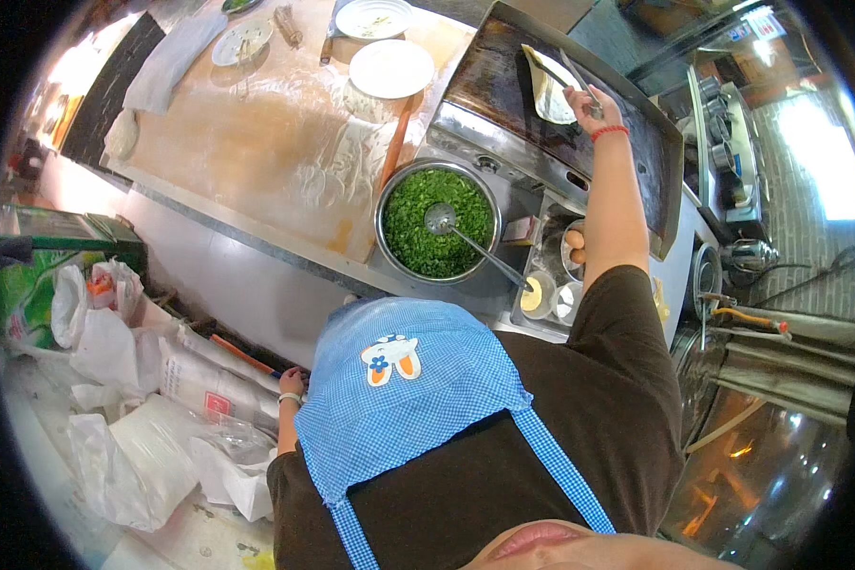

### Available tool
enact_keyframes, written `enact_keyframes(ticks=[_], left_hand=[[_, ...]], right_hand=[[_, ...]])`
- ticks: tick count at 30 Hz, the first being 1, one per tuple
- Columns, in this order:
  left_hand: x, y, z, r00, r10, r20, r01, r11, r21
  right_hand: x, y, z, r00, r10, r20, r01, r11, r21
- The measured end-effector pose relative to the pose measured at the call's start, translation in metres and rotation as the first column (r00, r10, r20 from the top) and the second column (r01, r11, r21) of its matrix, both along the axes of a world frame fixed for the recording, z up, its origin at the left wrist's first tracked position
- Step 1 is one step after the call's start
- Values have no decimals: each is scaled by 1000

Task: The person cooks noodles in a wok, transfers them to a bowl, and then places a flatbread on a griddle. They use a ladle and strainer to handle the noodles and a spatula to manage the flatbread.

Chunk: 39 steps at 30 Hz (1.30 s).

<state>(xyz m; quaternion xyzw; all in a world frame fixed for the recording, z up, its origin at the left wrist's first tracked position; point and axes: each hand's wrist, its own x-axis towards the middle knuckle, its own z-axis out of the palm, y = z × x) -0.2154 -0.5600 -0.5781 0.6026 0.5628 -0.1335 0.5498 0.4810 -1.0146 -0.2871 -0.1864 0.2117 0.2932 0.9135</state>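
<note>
My right hand (593, 107) holds metal tongs (574, 69) over a flat griddle (484, 85). A pale folded flatbread (550, 96) lies under the tongs, one arm of which crosses it. Whether the tongs pinch the bread, I cannot tell. My left hand (293, 382) hangs low beside my blue checked apron (427, 406), its fingers partly hidden. In front of me stands a steel bowl (379, 231) of chopped green leaves (427, 189). A metal ladle (481, 249) rests in it, its handle leaning out to the right.
Left of the griddle, a floured work board (242, 149) bears a rolling pin (397, 142), white plates (392, 69) and dough (122, 134). Eggs (576, 246) and small tubs (538, 296) sit in a metal tray under my right arm. Sacks and plastic bags (149, 449) crowd the floor at left.
</note>
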Motion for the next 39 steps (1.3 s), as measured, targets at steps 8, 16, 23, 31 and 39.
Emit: enact_keyframes(ticks=[8,16,23,31,39], left_hand=[[5,1,-29,993,-114,16,113,992,63],[61,19,-38,986,59,156,-41,992,-119],[64,18,-34,993,-67,97,75,994,-82],[40,21,-6,996,-76,45,78,996,-36],[59,44,-20,981,-180,73,182,983,-30]], right_hand=[[-5,-32,-3,988,147,53,-147,989,-1],[-52,-55,-7,936,181,301,-90,953,-291],[-131,-108,-53,956,212,204,98,426,-899],[-155,-113,-73,980,134,148,53,543,-838],[-73,-55,-107,972,-20,235,190,659,-728]])
